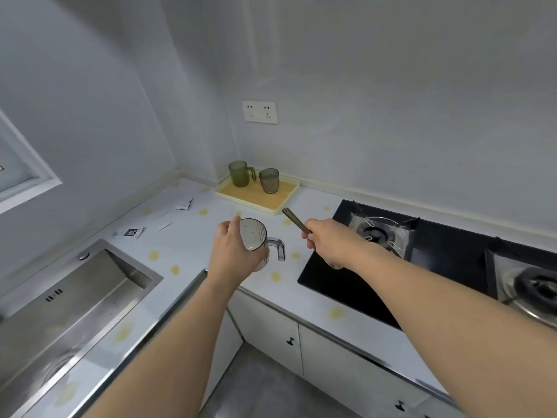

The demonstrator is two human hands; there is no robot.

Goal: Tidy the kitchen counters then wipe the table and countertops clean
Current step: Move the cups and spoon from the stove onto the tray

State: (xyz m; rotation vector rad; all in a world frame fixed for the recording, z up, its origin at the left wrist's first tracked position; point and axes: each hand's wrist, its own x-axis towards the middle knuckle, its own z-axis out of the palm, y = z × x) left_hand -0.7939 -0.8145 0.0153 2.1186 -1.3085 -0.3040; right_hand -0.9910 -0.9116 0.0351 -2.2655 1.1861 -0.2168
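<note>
Over the counter [193, 248], left grip [232, 254] wraps clear mug [256, 242] (handle rightward).

Brushed steel is gleaming on the sink [90, 285] left of the left hand [232, 254], which is gripping a clear, smooth plastic mug [256, 242]. Glossy black glass is shining on the hob [337, 282] under the right hand [325, 239]. Beyond both, a tray [289, 197] is showing a matt wood-look base.
</note>
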